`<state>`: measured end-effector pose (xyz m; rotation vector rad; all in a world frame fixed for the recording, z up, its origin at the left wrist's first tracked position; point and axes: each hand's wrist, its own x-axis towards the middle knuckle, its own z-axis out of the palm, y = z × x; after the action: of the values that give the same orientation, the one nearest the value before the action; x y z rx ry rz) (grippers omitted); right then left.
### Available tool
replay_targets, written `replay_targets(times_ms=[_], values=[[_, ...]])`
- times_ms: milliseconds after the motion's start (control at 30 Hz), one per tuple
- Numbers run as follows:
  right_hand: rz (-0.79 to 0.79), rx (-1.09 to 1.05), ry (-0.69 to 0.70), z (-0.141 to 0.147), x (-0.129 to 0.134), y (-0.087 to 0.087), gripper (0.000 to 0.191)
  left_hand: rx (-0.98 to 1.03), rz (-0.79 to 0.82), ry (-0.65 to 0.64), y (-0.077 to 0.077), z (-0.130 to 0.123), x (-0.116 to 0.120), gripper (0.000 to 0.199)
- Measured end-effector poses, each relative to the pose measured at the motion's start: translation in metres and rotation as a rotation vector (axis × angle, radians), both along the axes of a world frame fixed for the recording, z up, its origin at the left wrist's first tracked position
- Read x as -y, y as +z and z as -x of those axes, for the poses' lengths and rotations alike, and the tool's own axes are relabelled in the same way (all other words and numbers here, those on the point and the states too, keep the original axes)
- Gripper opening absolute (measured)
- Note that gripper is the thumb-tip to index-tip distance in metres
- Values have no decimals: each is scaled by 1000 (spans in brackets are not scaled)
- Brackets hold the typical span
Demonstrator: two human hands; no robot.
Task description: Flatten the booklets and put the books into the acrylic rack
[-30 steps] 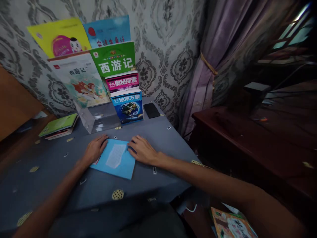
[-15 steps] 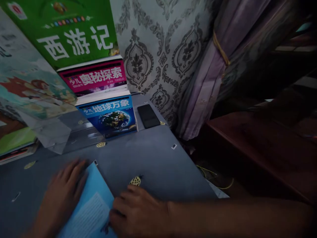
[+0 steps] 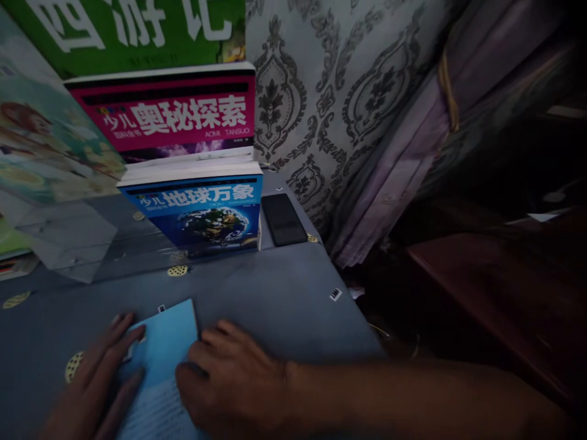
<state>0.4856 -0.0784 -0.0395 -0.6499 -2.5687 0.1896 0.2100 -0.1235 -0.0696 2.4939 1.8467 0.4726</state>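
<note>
A light blue book [image 3: 167, 342] with printed lines of text lies at the near part of the grey table, between my two hands. My left hand [image 3: 101, 376] rests along its left edge with fingers stretched out and slightly apart, the fingertips over the cover. At the right edge, my right hand [image 3: 232, 373] has its fingers curled, with the thumb and knuckles against the book's side. Part of the book's lower end runs out of the picture.
Behind stand a blue book with a globe [image 3: 213, 214], a magenta book [image 3: 183, 122] and a green book [image 3: 151, 30]. A black phone [image 3: 284, 219] lies right of them. A clear stand [image 3: 68, 238] is at left. The grey table [image 3: 293, 305] ends at right, near a purple curtain [image 3: 394, 177].
The view has moved closer to the standing books. The light blue book is turned more upright in the picture. My left hand's fingers now lie over its edge; my right hand has shifted left.
</note>
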Motion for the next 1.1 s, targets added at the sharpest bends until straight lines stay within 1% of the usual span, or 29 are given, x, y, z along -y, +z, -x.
replay_targets(times_ms=[67, 167, 300, 400, 467, 533, 600, 700, 833, 933, 1000, 1100], values=[[18, 29, -14, -2, -1, 1, 13, 2, -9, -68, 7, -7, -11, 52], [-8, 44, -53, 0, -4, 4, 16, -3, 12, -174, 18, -11, -25, 50], [-9, 71, -124, 8, -9, 8, 12, 10, 6, -333, 27, -14, -40, 51], [20, 95, -119, 16, -13, 12, 19, 32, 28, -374, 30, -17, -50, 50], [19, 120, -130, 23, -14, 14, 24, 77, 41, -373, 31, -20, -55, 47], [5, 160, -156, 31, -13, 15, 25, 138, 59, -383, 32, -23, -56, 43], [-15, 189, -191, 42, -13, 16, 24, 183, 84, -347, 33, -24, -56, 42], [-52, 190, -223, 60, -15, 16, 24, 239, 72, -320, 32, -22, -55, 41], [-61, 163, -195, 75, -24, 11, 26, 260, 31, -264, 33, -19, -54, 37], [-76, 135, -157, 70, -29, 5, 33, 243, 15, -257, 34, -18, -52, 34], [-79, 117, -163, 59, -29, 0, 38, 222, 25, -261, 35, -18, -52, 32], [-45, 88, -203, 37, -25, -5, 41, 196, 50, -250, 34, -16, -53, 32]])
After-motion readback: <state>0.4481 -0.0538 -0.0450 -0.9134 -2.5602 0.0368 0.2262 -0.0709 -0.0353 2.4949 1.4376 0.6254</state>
